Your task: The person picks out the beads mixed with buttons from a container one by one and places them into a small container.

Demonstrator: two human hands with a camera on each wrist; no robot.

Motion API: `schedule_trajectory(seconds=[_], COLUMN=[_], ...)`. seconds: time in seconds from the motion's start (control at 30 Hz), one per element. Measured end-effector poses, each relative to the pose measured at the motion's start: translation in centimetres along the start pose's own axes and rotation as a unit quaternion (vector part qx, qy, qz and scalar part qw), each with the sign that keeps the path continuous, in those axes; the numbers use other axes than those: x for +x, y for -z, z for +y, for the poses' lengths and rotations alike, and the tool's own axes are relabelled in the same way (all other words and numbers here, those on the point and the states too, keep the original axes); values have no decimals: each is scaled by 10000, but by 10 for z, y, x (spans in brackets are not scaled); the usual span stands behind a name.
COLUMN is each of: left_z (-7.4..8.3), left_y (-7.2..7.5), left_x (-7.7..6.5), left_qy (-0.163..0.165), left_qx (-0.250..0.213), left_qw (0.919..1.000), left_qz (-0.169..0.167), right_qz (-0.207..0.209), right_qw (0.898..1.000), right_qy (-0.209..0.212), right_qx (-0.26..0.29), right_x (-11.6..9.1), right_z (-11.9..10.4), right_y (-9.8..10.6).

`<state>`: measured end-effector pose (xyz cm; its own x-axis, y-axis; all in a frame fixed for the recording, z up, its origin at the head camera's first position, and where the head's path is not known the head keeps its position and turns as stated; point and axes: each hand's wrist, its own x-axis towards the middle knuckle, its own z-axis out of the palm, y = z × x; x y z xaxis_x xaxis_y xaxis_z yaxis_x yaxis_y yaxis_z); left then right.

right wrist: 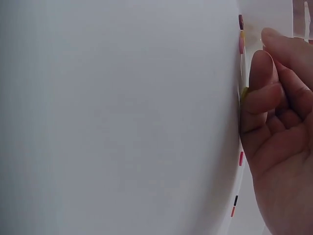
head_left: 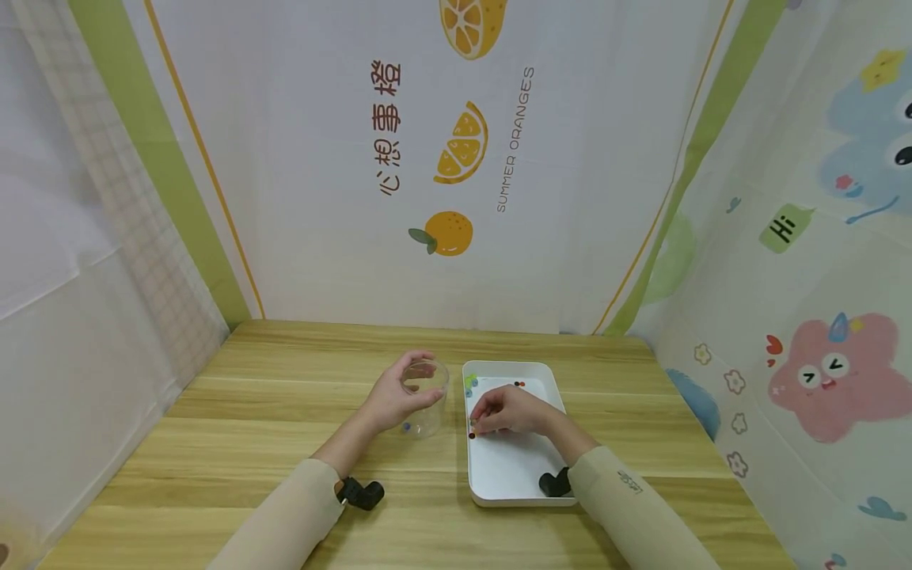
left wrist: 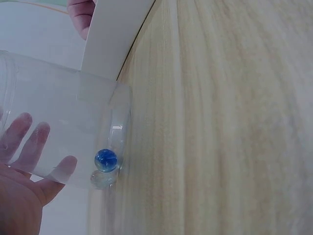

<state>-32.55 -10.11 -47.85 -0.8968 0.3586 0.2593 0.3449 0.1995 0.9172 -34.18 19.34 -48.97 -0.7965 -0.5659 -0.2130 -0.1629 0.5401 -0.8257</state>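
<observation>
My left hand grips a clear plastic cup, which stands on the table left of the tray. A blue marble lies at the cup's bottom; a clear round shape beside it could be another marble or a reflection. Over the left side of a white tray, my right hand reaches down with fingers bent and fingertips close together. Small flat coloured pieces lie around it, including a yellow-green piece by the fingers. Whether those fingertips pinch anything is hidden.
Bluish marbles and a green piece lie in the tray's far left corner. Red and black pieces lie along its far side. The tray's raised rim surrounds them. Wood-grain table extends left; printed curtains hang behind and beside.
</observation>
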Motion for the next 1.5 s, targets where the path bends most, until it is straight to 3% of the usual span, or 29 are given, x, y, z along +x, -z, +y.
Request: schedule_trajectory(seconds=[0.63,1.33,1.5], left_z=[1,1,2], left_y=[-1,0,0], left_x=[-2,-2,-2], left_qy=[46,83,64], left_qx=[53,105,98], left_qw=[10000,9999,9999], left_qz=[-26,-2,5], right_qz=[524,1427,1612], right_qw=[9968,9821,9770], right_qy=[244,130,285], right_qx=[553,1222,1367], right_x=[-7,-8,-9], right_z=[-3,-9,-13], right_y=[14,32,37])
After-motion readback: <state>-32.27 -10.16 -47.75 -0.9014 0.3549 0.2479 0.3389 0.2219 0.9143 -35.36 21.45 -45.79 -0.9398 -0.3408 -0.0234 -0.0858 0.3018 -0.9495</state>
